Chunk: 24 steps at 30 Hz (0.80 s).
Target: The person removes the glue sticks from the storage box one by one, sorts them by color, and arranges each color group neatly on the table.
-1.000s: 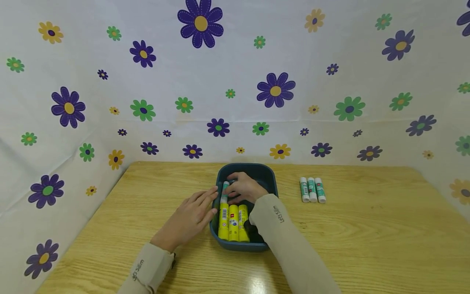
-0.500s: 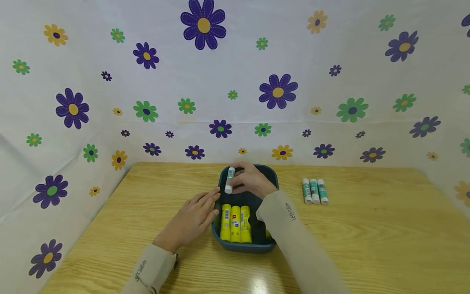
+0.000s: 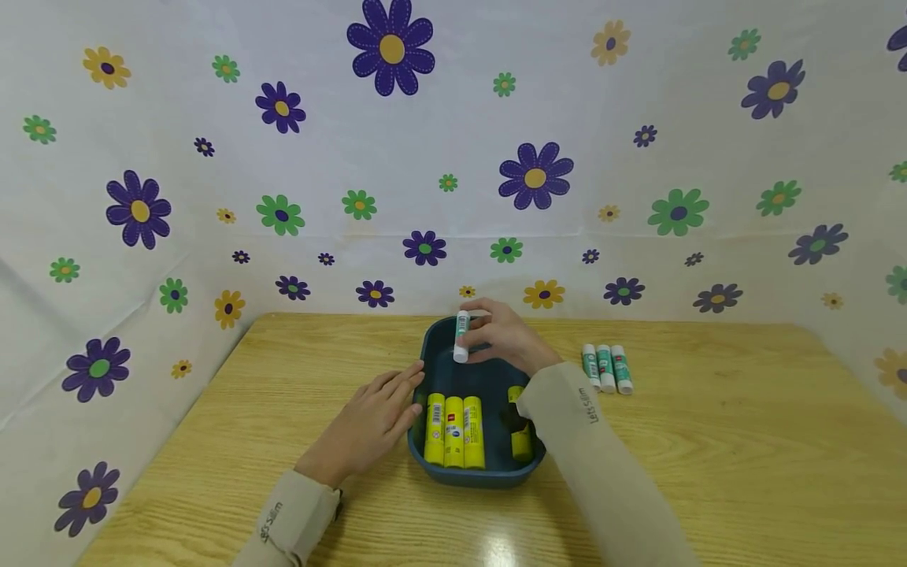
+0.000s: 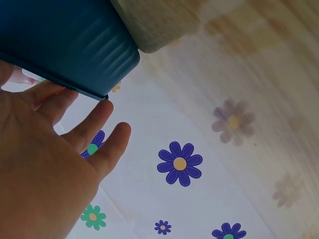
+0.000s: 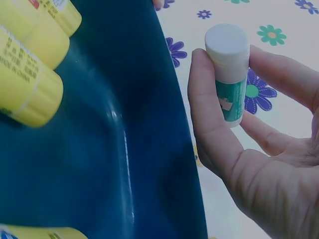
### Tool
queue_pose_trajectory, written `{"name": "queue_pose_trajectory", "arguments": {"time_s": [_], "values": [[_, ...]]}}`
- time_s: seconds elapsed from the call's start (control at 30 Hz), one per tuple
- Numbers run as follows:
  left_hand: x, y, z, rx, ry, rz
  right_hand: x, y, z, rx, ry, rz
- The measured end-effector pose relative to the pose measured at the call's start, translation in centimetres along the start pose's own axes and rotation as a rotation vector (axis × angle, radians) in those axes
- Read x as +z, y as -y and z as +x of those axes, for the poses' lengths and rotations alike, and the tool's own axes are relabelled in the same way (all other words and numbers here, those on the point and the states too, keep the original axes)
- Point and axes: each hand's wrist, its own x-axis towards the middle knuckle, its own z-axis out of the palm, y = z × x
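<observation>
R hand (image 3: 509,335) has a small white/green glue stick (image 3: 461,328) pinched btwn thumb & fingers, held up over the far end of the blue bin (image 3: 471,477); R wrist view shows the stick's white end & green label clear of the bin's edge. L hand (image 3: 367,429) grips nothing: fingers straight & a bit spread, fingertips touching the bin's L rim. Bin sits on the wood-grain counter (image 3: 716,449). Inside, near L corner: 3 yellow tubes (image 3: 454,433) side by side, ends toward the person. Another yellow tube (image 3: 521,446) lies along the R wall, well apart from those 3, partly hidden by smth dark at the R wrist. To the R of the bin, 3 white/green sticks (image 3: 605,368) lie in a tight row on the counter. Behind: white cloth (image 3: 453,126) w/ purple, green & yellow flowers. Both sleeves (image 3: 602,457) beige, w/ lettering nr the cuffs.
</observation>
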Motion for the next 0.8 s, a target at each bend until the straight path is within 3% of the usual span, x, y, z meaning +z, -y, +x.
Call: {"name": "queue_pose_trajectory", "arguments": {"time_s": [0.8], "values": [[0.3, 0.3, -0.1, -0.006, -0.007, -0.007, -4.0, 0.7, -2.3, -0.069, -0.036, -0.081]]}}
